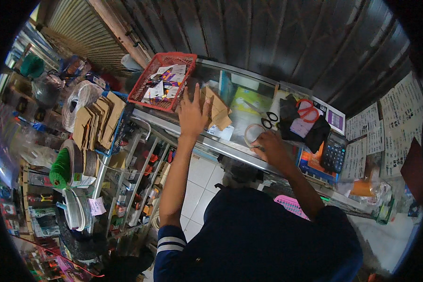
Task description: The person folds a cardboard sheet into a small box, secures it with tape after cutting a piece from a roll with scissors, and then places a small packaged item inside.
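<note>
My left hand (193, 115) lies on the glass counter (203, 74) with its fingers stretched and spread. It rests against a folded piece of brown paper (219, 111), covering part of it. Just beyond its fingertips stands a red plastic basket (176, 55) filled with small printed packets and cards (165, 87). At the counter's near edge, the fingers of my right hand (271, 146) are curled round the near side of a roll of tape (252, 133). Past this hand lie scissors with black handles (270, 120).
Red-handled scissors (308, 111) rest on dark cloth or plastic at right, with a calculator (334, 152) nearby. Handwritten sheets (363, 120) hang further right. To the left are brown cardboard pieces (97, 119), green twine (60, 170) and crowded shelves. A folding metal shutter (268, 40) stands behind the counter.
</note>
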### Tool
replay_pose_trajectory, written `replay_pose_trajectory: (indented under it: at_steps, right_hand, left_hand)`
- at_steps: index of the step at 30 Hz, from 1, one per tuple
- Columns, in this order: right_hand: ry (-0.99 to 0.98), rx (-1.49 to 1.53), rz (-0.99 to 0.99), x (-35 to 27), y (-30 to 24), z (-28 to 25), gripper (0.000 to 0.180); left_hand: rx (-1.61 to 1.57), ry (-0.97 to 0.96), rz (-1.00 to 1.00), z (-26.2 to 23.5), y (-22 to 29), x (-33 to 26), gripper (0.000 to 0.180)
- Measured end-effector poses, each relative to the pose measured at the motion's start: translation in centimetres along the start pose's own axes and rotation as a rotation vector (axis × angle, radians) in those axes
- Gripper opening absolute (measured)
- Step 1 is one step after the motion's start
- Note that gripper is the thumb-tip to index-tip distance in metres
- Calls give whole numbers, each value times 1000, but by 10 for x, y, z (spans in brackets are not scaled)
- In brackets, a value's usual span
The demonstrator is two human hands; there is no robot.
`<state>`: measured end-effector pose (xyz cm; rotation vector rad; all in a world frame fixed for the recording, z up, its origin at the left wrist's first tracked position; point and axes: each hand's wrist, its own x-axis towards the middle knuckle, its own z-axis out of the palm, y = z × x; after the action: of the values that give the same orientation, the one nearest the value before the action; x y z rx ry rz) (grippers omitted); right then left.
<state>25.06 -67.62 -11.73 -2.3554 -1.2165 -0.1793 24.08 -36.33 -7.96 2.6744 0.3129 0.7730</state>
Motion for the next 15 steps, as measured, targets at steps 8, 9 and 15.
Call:
replay_pose_trajectory:
  at_steps: [8, 9, 15]
  right_hand:
    - [115, 740, 296, 24, -37, -31, 22]
    - [90, 782, 319, 29, -48, -43, 22]
    - [8, 895, 244, 47, -83, -60, 19]
  left_hand:
    - [-522, 10, 28, -41, 38, -55, 48]
    - [-561, -12, 9, -46, 42, -64, 48]
    - [-777, -97, 61, -73, 69, -88, 53]
